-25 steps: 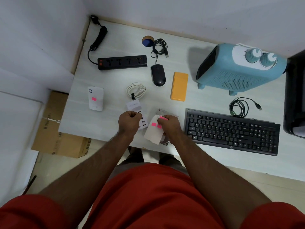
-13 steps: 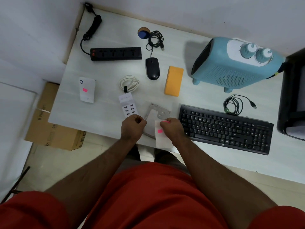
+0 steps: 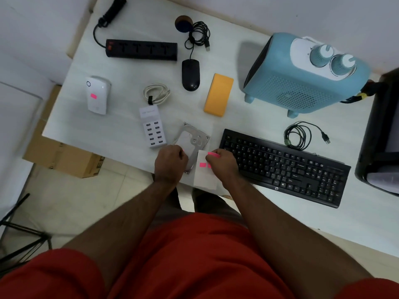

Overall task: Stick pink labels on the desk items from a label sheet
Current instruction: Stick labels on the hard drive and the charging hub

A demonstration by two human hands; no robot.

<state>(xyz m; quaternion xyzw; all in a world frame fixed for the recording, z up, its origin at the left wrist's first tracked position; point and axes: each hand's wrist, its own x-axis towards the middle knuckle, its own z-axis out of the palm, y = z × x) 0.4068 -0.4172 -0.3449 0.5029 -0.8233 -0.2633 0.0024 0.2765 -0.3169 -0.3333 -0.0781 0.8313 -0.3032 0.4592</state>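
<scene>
1. A white plug-in device (image 3: pixel 97 94) is lying at the desk's (image 3: pixel 121 134) left side, wearing one pink label (image 3: pixel 93 96).
2. The white USB charging hub (image 3: pixel 152 128) is sitting just left of the bare hard drive (image 3: pixel 195 138).
3. The left hand (image 3: pixel 171 161) is curling closed over the drive's near edge; a sliver of pink is showing at its fingertips, too small to identify.
4. The right hand (image 3: pixel 222 164) is pinching the label sheet (image 3: pixel 204 170) at the desk's front edge, with a peeled pink label (image 3: pixel 213 154) sticking up from its fingers.
5. The black keyboard (image 3: pixel 282 167) is lying just right of that hand.
</scene>
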